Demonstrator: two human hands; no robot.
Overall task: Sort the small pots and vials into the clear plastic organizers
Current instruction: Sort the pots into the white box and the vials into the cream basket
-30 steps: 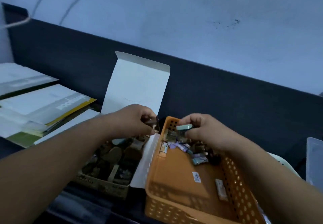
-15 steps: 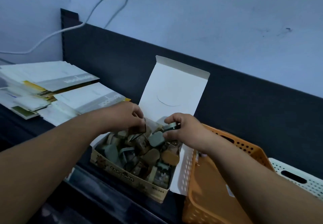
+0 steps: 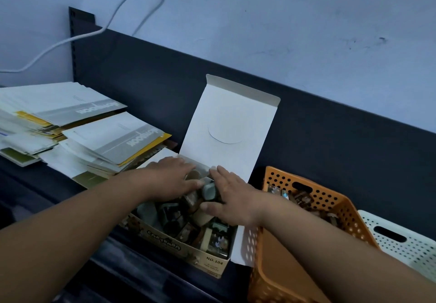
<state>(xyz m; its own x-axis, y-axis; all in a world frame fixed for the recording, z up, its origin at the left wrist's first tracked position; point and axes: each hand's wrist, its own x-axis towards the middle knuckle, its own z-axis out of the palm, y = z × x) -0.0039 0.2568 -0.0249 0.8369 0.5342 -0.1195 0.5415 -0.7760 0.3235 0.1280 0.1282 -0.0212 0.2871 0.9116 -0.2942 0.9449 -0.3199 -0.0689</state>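
Currently, the largest item is the orange perforated plastic basket (image 3: 280,269) at lower right of the frame. Just beside it, left, sits the open brown printed cardboard box (image 3: 179,247), white lid flap (image 3: 231,123) upright behind, heaped with small dark pots and vials (image 3: 186,229). Both hands lie palm-down over the box's far end, mid-frame. Left hand (image 3: 172,177): fingers straight, pointing right, resting on the heap, grasping nothing. Right hand (image 3: 230,198): fingers straight and spread, pointing up-left, likewise released. Between them lies a small grey-green rounded pot (image 3: 209,190), touching the left thumb tip and sitting in the fork of the right thumb and forefinger. Its long axis is not readable. Judgement: the right hand is nearer and need only curl to take it. No clear organizers in view.
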